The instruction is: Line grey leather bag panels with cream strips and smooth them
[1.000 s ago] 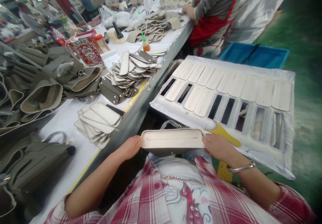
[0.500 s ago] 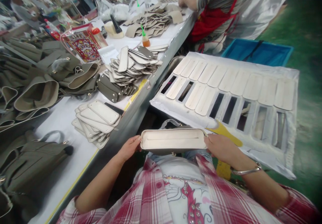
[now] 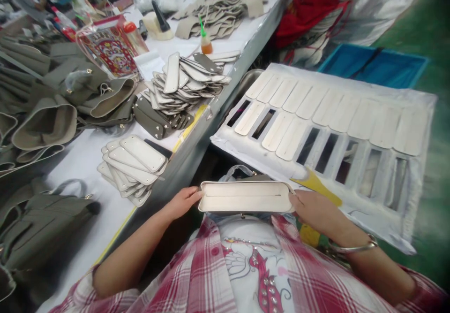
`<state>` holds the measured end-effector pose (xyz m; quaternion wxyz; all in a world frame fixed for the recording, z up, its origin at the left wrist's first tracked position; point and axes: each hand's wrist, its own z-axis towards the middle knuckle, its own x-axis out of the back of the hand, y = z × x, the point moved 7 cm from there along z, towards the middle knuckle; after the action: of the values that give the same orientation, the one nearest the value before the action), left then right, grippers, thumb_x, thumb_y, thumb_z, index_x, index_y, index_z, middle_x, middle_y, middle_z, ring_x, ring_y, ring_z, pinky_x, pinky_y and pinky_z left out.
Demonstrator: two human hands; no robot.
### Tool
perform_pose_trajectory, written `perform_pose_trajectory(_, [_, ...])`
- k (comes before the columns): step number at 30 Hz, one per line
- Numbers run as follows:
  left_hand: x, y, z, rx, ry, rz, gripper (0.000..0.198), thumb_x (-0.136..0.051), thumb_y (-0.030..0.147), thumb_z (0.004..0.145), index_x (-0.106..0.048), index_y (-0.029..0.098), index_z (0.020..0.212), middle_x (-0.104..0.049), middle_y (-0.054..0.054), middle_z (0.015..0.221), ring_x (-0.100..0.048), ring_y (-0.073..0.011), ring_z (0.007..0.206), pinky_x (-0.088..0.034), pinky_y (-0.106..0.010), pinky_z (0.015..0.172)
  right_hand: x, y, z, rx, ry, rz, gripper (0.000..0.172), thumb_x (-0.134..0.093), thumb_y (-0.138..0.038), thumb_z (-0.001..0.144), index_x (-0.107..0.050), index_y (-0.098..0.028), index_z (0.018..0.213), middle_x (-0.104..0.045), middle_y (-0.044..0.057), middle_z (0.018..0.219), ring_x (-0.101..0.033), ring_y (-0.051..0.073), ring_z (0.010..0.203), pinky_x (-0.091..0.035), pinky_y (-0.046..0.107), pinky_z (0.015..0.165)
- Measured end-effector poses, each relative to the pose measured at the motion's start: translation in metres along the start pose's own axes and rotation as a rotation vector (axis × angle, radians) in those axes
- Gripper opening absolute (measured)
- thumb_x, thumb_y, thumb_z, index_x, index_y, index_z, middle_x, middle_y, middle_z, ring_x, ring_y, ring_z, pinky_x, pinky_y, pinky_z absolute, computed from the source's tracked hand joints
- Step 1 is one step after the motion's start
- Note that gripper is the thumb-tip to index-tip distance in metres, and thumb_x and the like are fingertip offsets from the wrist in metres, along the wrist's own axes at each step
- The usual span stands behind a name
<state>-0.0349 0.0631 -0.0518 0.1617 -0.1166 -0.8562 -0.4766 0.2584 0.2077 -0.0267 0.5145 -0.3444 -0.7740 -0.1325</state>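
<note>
In front of my lap I hold a handbag (image 3: pixel 246 196) with a long cream panel facing up; a thin line runs along the panel's middle and a raised edge goes around it. My left hand (image 3: pixel 184 202) pinches the left end at the rim. Around the right end, the fingers of my right hand (image 3: pixel 312 208) are closed. A clear-wrapped handle (image 3: pixel 237 170) shows just beyond the panel. To the left, a fanned stack of cream panels with small studs (image 3: pixel 135 163) lies on the table.
At right stands a white rack (image 3: pixel 309 120) with rows of cream panels over slots, a yellow piece (image 3: pixel 318 186) at its near edge. Olive handbags (image 3: pixel 45 125), a bigger panel pile (image 3: pixel 186 85) and a green-tipped glue bottle (image 3: pixel 206 45) are on the table. A blue crate (image 3: pixel 379 66) sits behind.
The view has shifted slightly. The handbag has tilted a little so its dark side below the panel shows less. Both hands keep their grip at its ends.
</note>
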Motion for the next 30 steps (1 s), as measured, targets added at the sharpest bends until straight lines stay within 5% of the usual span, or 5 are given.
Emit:
perform_pose_trajectory(4, [0.002,0.015,-0.001,-0.012,-0.157,0.177,0.041,-0.045,0.053,0.080,-0.049,0.016,0.062,-0.043,0.003,0.057,-0.042,-0.0132,0.055,-0.034,-0.026,0.053,0.009,0.010,-0.016,-0.231,0.064,0.143,0.039,-0.032,-0.036,0.092,-0.058,-0.016,0.071,-0.064,0.009,0.068,-0.060,0.020,0.065,-0.039,0.030,0.058])
perform_pose_trajectory(8, [0.006,0.062,0.009,-0.234,0.053,0.710,0.032,-0.054,0.049,0.074,-0.053,0.017,0.079,-0.056,-0.004,0.078,-0.054,-0.0224,0.076,-0.043,-0.034,0.071,0.010,0.008,-0.022,-0.298,0.111,0.072,0.039,-0.029,-0.033,0.094,-0.060,-0.014,0.078,-0.066,0.010,0.074,-0.062,0.020,0.070,-0.041,0.028,0.059])
perform_pose_trajectory(15, [-0.116,0.162,0.054,-0.624,-0.244,0.675,0.037,-0.041,0.027,0.085,-0.048,0.017,0.120,-0.058,-0.011,0.118,-0.055,-0.0241,0.106,-0.041,-0.035,0.091,0.003,-0.009,-0.014,-0.118,0.057,-0.113,0.027,-0.037,-0.011,0.086,-0.063,-0.010,0.082,-0.063,0.013,0.078,-0.063,0.023,0.070,-0.045,0.030,0.057])
perform_pose_trajectory(25, [-0.168,0.162,0.089,-0.639,-0.351,0.790,0.022,-0.040,0.012,0.081,-0.060,0.013,0.091,-0.066,-0.014,0.078,-0.063,-0.0276,0.072,-0.045,-0.038,0.068,-0.002,-0.008,-0.008,-0.088,-0.034,-0.108,0.029,-0.033,-0.010,0.087,-0.062,-0.010,0.086,-0.063,0.015,0.082,-0.062,0.023,0.071,-0.045,0.030,0.058])
perform_pose_trajectory(30, [-0.159,0.171,0.067,-0.759,-0.242,0.753,0.034,-0.038,0.011,0.085,-0.051,0.012,0.116,-0.057,-0.016,0.117,-0.052,-0.0261,0.108,-0.038,-0.040,0.091,0.000,-0.008,-0.011,-0.012,0.014,-0.102,0.027,-0.034,-0.011,0.088,-0.061,-0.009,0.090,-0.063,0.013,0.083,-0.060,0.021,0.070,-0.043,0.030,0.058])
